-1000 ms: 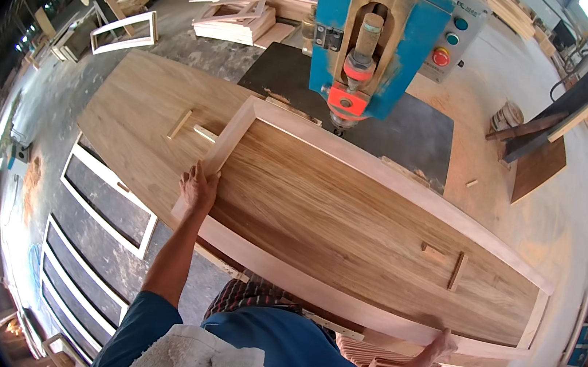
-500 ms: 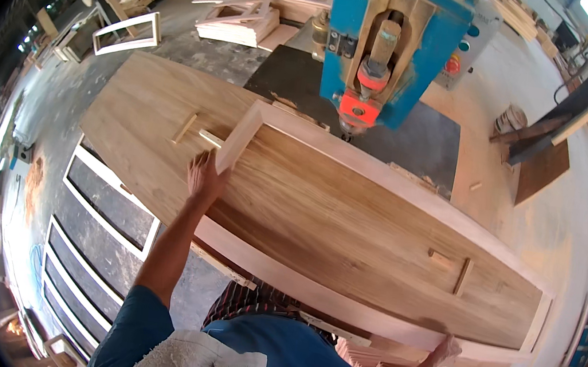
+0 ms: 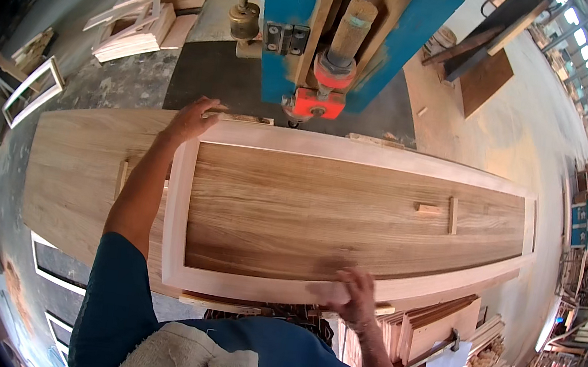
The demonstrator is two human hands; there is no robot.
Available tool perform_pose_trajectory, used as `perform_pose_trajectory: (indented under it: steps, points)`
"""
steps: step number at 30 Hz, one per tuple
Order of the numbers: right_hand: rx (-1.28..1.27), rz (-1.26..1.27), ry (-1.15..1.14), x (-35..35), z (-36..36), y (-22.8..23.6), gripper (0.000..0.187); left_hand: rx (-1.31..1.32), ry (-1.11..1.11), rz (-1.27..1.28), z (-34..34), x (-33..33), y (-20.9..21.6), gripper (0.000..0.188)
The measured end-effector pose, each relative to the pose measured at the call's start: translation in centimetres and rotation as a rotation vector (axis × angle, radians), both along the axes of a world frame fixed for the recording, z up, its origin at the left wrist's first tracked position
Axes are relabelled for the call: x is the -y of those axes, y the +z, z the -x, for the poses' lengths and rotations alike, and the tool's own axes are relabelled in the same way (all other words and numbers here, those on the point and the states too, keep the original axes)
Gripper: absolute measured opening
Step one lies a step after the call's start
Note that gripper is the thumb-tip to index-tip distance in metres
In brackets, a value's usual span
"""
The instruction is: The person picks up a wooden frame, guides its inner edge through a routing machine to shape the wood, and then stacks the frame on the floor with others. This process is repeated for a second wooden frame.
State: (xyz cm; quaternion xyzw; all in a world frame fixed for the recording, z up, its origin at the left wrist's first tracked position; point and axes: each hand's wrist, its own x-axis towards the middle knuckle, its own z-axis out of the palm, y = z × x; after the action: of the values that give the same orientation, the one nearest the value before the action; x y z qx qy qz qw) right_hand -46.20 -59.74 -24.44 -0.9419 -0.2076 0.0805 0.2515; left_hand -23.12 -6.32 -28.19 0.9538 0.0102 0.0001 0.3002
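Note:
A long pale wooden frame point(image 3: 313, 144) lies on a brown wooden board point(image 3: 94, 137). My left hand point(image 3: 193, 121) is at the frame's far left corner, its fingers stretched out over the edge. Over the near rail, my right hand point(image 3: 357, 299) is slightly blurred, with fingers apart and nothing in them; I cannot tell whether it touches the wood. Inside the frame, a small wooden block point(image 3: 428, 209) and a thin wooden strip point(image 3: 453, 215) rest on the board. Another strip point(image 3: 122, 178) lies left of the frame, partly behind my forearm.
Just beyond the far rail stands a blue machine point(image 3: 283, 65) with a red-collared head point(image 3: 320, 104) above a dark table point(image 3: 205, 73). Stacked pale frames point(image 3: 136, 32) lie on the floor at far left. Wooden panels point(image 3: 437, 329) stand at near right. White frames lie at near left.
The frame and board appear turned, now running nearly straight across the view. My left hand has gone to the far left corner. My right hand has left the near right end for mid-rail.

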Motion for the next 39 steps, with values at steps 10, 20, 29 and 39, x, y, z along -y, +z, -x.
perform_pose_trajectory:
  steps: [10,20,29,39]
  points:
    - [0.115,-0.096,0.189,-7.0,2.6,-2.6,0.077,0.02,-0.068,-0.044,-0.1,-0.5,-1.8,0.063]
    - [0.095,-0.112,0.24,-6.0,2.9,-3.7,0.073,-0.058,-0.126,-0.177,1.9,1.2,0.9,0.085]
    - [0.054,-0.131,0.278,-6.8,2.6,-3.4,0.07,-0.247,-0.071,-0.257,2.9,2.0,2.2,0.103]
    - [0.01,-0.101,0.387,-7.3,1.9,-3.8,0.063,0.101,-0.135,-0.436,2.2,3.5,0.5,0.088]
